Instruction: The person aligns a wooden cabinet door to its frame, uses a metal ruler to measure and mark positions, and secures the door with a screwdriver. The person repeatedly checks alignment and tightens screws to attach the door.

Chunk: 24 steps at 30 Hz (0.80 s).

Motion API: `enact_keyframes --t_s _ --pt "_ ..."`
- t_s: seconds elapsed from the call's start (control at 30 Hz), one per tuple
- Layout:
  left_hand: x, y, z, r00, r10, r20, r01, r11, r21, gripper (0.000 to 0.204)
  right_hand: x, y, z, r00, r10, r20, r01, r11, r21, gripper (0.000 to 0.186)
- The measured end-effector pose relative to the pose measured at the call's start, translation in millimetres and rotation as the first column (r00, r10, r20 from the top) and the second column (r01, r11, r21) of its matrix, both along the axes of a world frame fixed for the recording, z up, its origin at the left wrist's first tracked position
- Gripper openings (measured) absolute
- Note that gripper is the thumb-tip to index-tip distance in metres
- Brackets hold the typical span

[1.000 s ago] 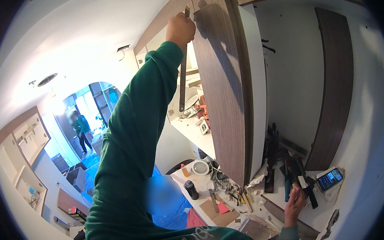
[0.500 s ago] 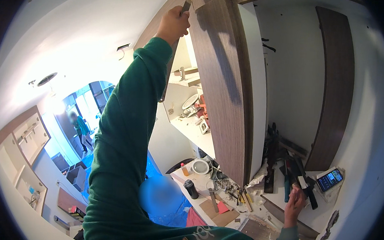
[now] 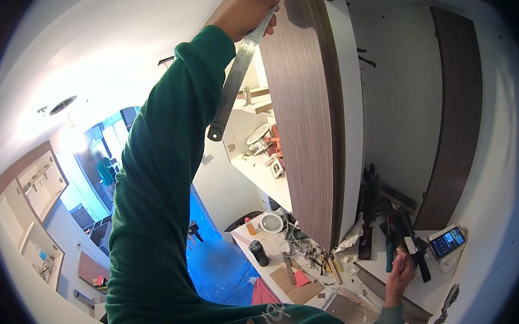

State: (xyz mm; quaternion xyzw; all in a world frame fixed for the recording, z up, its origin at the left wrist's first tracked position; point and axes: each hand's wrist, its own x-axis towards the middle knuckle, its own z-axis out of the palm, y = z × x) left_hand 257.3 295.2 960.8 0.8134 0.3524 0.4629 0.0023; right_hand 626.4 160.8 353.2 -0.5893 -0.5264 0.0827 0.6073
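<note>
My left hand is raised high to the cabinet's upper edge, its fingers closed around a long steel ruler. The ruler slants down along my sleeve, and its lower end has a small hole. Right beside it stands a wood-grain cabinet panel. Low on the right, my right hand is closed at a group of hand tools on a white surface. What its fingers grip, if anything, I cannot make out. A teal tool handle lies just left of those fingers.
A phone with a lit screen leans at the right. Below are a black tumbler, a small bottle, a round white lamp and scattered tools. A loose brown board stands inside the cabinet. A person is far off.
My left hand has moved up and slightly right. The ruler has turned so that its flat, marked face shows. My right hand has hardly moved.
</note>
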Motion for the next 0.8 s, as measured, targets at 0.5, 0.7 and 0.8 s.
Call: enact_keyframes --t_s 0.5,0.7,0.8 --pt "20 -32 -2 0.987 0.130 0.096 -0.129 0.992 -0.011 0.046 1 1 -6 1.000 -0.019 -0.011 0.019 1.000 -0.015 0.040" --pt "15 -18 1 0.968 0.145 0.205 -0.142 0.989 -0.027 0.042 -1 0 -3 0.997 0.006 -0.071 -0.007 1.000 -0.015 0.040" --pt "2 9 14 0.943 0.318 -0.102 -0.257 0.886 0.386 0.037 0 -1 -5 0.999 -0.010 -0.053 0.009 1.000 -0.015 0.040"
